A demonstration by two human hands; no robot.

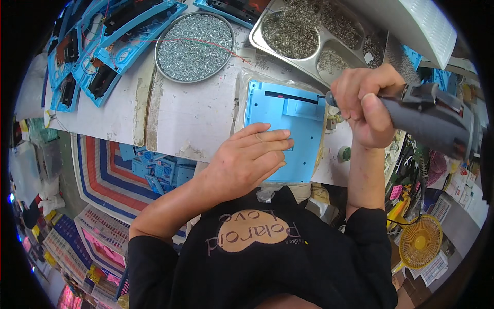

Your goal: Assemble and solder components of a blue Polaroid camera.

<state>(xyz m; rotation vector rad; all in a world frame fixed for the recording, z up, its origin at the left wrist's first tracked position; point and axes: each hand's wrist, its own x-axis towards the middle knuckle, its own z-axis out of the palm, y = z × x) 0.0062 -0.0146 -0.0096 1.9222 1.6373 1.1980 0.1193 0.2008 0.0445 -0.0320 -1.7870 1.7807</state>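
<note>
A light-blue plastic housing [301, 149] with a dark slot near its far edge lies flat on the table in front of me. My left hand [252, 157] rests palm down on its left part, fingers stretched out across the surface. Held in my right hand [368, 103] is a dark electric screwdriver [427, 116], gripped around its body. Its tip points left at the housing's far right corner; whether it touches a screw there is too small to tell.
A round tray [195, 49] of small silvery screws stands beyond the housing. Right of it sits a metal compartment tray [324, 77] with springs and small parts. Several blue housings [116, 56] with wires are piled at the far left. A yellow fan [420, 241] stands at lower right.
</note>
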